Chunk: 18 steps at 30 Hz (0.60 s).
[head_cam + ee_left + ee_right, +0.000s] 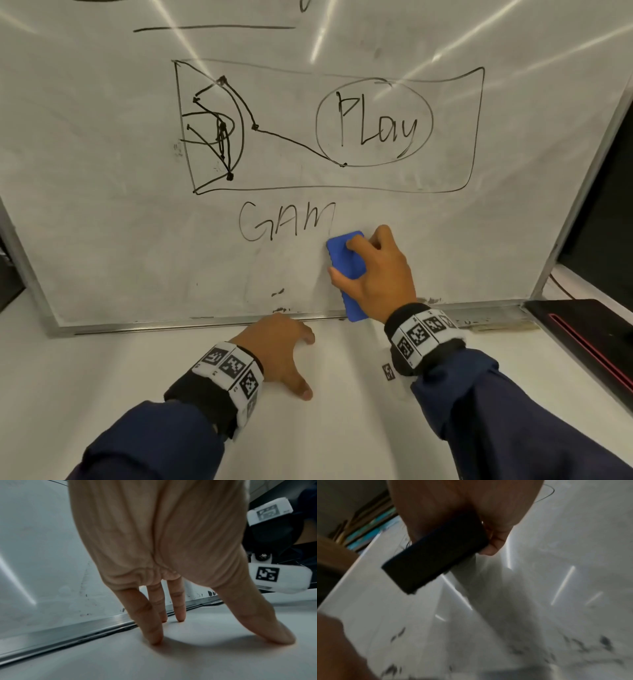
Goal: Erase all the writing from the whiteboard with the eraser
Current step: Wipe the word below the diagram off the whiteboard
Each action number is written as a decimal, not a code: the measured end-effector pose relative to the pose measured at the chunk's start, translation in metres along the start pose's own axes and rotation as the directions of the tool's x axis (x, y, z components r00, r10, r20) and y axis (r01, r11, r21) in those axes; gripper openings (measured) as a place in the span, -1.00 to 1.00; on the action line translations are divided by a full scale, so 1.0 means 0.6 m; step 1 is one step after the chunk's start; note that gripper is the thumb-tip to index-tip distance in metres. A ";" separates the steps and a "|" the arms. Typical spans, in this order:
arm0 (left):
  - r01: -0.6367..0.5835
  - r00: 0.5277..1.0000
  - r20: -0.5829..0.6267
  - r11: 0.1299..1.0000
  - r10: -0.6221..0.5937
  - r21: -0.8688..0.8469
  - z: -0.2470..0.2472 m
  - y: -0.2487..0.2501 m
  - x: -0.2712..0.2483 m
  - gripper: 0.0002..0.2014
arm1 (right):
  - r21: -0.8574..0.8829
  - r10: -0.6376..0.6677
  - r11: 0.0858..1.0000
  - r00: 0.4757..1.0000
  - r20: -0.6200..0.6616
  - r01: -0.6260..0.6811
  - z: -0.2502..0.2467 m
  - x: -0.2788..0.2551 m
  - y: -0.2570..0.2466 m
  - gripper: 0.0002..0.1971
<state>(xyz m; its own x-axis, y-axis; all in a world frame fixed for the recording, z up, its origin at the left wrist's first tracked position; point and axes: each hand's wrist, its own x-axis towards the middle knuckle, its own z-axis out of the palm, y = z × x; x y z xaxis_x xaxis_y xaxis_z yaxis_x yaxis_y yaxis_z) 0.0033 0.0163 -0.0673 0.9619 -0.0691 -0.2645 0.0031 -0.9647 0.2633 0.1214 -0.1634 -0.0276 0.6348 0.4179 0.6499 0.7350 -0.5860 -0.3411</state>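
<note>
A whiteboard (102, 171) leans upright on a white table. It carries a black sketch in a box, the word "PLay" (376, 120) in a circle, the letters "GAM" (287, 221) and a line higher up. My right hand (373, 270) grips a blue eraser (344, 257) flat against the board, just right of "GAM". In the right wrist view the eraser (433, 555) looks dark, with smudges below it. My left hand (281, 349) rests on the table at the board's bottom frame, its straight fingertips (156, 639) pressing the surface.
The board's metal frame (171, 325) runs along the table. A dark laptop-like object with a red line (589, 335) lies at the right, a black screen (609, 205) behind it. Ink smudges (279, 293) mark the board's lower part. A small tag (388, 371) lies on the table.
</note>
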 end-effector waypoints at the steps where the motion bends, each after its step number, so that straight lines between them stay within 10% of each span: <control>1: 0.003 1.000 0.003 1.000 -0.003 -0.002 0.001 0.001 0.000 -0.08 | 0.020 0.007 1.000 1.000 -0.021 -0.007 -0.002 0.001 -0.002 -0.59; 6: 0.032 0.999 0.033 0.999 -0.032 0.012 0.001 0.004 0.005 -0.08 | 0.093 0.008 0.996 0.982 -0.187 0.010 -0.019 0.044 -0.025 -0.58; 18: 0.067 0.996 0.062 0.998 -0.066 -0.012 -0.014 0.023 -0.003 -0.11 | 0.021 -0.087 0.996 0.990 -0.108 0.090 -0.013 0.021 -0.001 -0.55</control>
<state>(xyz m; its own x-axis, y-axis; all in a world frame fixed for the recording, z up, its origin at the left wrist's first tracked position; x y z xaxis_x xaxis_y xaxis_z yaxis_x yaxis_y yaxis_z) 0.0036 0.0051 -0.0556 0.9408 -0.0205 -0.3384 0.0710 -0.9641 0.2559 0.1268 -0.1630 -0.0142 0.5389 0.3899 0.7467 0.7939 -0.5314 -0.2955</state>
